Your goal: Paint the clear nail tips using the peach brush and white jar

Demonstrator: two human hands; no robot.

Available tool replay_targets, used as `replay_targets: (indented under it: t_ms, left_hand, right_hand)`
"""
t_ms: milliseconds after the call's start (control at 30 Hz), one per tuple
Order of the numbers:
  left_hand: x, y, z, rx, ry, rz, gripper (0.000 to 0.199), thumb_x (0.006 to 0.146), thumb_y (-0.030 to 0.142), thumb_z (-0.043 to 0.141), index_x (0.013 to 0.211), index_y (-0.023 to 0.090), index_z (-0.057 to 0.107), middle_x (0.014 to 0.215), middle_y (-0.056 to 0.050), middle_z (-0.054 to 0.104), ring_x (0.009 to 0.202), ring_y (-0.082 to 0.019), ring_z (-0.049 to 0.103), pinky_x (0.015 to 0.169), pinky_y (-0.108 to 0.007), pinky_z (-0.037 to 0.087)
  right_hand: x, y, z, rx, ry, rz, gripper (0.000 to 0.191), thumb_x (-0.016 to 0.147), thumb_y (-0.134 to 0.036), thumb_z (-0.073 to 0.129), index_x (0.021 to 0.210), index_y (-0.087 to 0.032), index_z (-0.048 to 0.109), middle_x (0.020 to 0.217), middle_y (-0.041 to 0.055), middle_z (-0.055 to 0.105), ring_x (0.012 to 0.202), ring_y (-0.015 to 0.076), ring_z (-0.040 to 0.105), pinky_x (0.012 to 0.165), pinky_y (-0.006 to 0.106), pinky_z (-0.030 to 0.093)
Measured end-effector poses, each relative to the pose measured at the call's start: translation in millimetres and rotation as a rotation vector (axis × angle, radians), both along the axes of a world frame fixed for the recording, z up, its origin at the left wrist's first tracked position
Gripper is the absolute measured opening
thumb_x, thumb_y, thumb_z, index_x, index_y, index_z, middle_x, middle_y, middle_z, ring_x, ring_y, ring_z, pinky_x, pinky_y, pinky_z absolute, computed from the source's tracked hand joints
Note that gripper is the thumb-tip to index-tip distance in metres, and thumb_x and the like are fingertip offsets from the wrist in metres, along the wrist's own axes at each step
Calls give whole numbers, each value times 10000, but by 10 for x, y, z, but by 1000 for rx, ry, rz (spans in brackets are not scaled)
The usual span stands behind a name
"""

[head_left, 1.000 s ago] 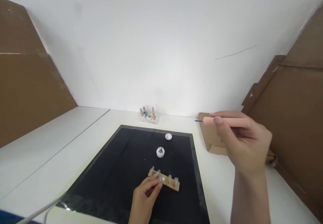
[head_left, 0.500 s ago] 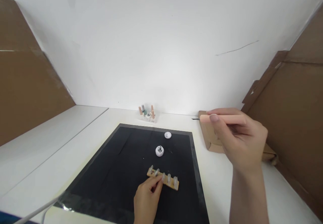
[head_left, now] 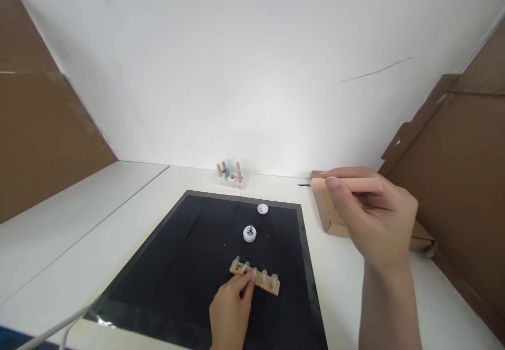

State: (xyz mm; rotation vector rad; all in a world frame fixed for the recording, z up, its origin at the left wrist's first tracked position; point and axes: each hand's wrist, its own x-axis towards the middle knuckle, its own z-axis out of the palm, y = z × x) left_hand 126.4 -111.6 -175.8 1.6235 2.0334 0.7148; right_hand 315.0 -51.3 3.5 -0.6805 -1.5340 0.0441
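My right hand [head_left: 379, 210], raised at the right, grips a nail polish brush by its peach cap handle [head_left: 361, 184]; the dark bristles [head_left: 303, 185] point left. Lower down, my left hand [head_left: 232, 302] is closed in a pinch at the middle of a wooden nail stand [head_left: 258, 285]. Its fingertips are on a clear false nail [head_left: 254, 274]. Several pale, see-through false nails stand upright along this strip. Behind it on the black mat [head_left: 165, 266] sits an open round white jar [head_left: 250, 234] with something silvery inside. A white lid [head_left: 262, 209] lies farther back.
A clear holder [head_left: 232, 183] with several polish bottles stands against the white wall. One cardboard box [head_left: 335, 224] lies behind my right hand, and cardboard panels rise on both sides. A white cable [head_left: 59, 326] crosses the lower left corner.
The view has shifted slightly. My right hand with the brush has moved a little to the left, while my left hand stays pinched at the same false nail.
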Motion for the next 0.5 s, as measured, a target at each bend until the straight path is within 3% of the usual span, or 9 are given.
replay_targets:
  t_ms: [167, 300, 400, 500]
  left_hand:
    - [-25, 13, -61, 24, 20, 3, 273, 882, 231, 538, 977, 303, 783, 988, -16, 797, 848, -235, 746, 624, -255, 537]
    - [-101, -73, -241, 147, 47, -122, 287, 890, 293, 536, 1059, 261, 767, 720, -40, 766, 628, -207, 707, 597, -256, 545]
    - [-120, -160, -369, 285, 62, -125, 314, 909, 350, 515, 1012, 228, 786, 631, -47, 709, 567, -198, 661, 696, -288, 564]
    - [-81, -204, -405, 321, 71, -109, 339, 924, 377, 491, 1003, 237, 790, 639, -53, 702, 595, -205, 663, 718, -297, 562]
  right_hand:
    - [-18, 8, -27, 2, -7, -17, 233, 846, -104, 635, 670, -254, 602, 722, -31, 716, 528, 123, 592, 433, 288, 394]
    - [-24, 25, -32, -6, -2, -3, 228, 844, -108, 639, 669, -251, 608, 731, -24, 720, 537, 129, 599, 439, 291, 401]
    - [-35, 36, -26, -6, -9, 12, 217, 839, -114, 645, 668, -242, 609, 729, -19, 720, 546, 131, 599, 437, 286, 402]
    - [-59, 32, -13, -12, -18, 14, 207, 842, -120, 644, 672, -233, 610, 710, -23, 712, 496, 105, 537, 414, 272, 375]
